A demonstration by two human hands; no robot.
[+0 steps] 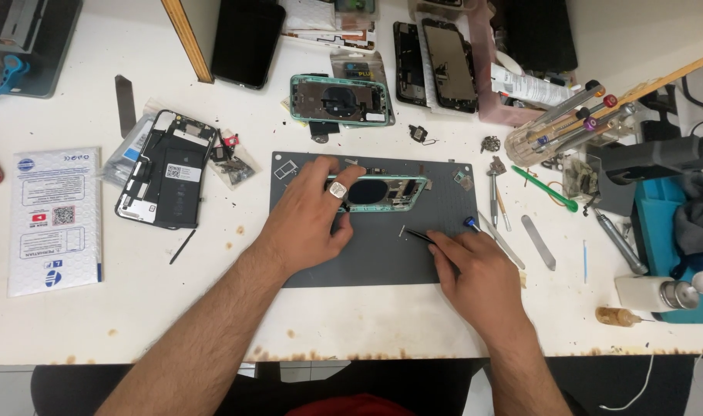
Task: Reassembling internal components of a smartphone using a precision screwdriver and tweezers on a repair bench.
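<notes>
Fingers of the left hand (pixel 309 219) curl down, pressing the mint-green metal phone frame (pixel 382 192) onto the dark grey rubber work mat (pixel 367 266). Right hand (pixel 475 273) pinches thin black tweezers (pixel 419 235) shut, tips on the mat just below the frame.

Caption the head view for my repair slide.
Left hand steadies a green phone frame on a grey mat; right hand holds black tweezers.

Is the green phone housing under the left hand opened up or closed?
Opened: the green phone housing lies on the grey mat, interior exposed.
</notes>
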